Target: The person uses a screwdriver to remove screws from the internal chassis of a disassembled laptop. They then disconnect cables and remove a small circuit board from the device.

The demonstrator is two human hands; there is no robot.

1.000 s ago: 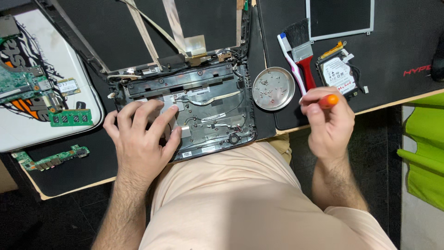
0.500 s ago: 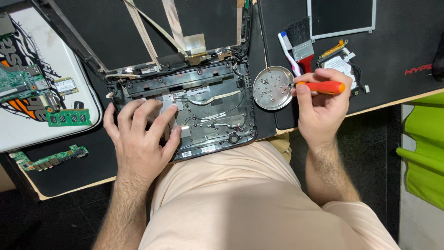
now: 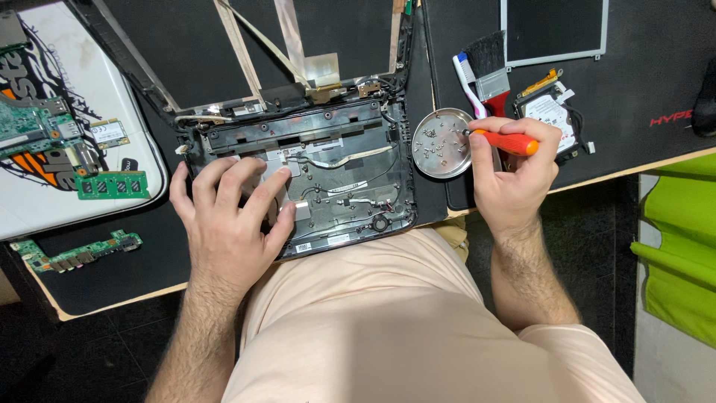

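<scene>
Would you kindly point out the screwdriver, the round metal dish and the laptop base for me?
screwdriver (image 3: 509,142), head view, on its orange handle.
round metal dish (image 3: 441,153), head view, on its floor among the screws.
laptop base (image 3: 358,160), head view, on its bare inner panel.

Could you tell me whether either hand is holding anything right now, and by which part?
The right hand holds a screwdriver by its orange handle, tip over the round metal dish. The left hand holds nothing; it rests flat on the opened laptop base.
</scene>
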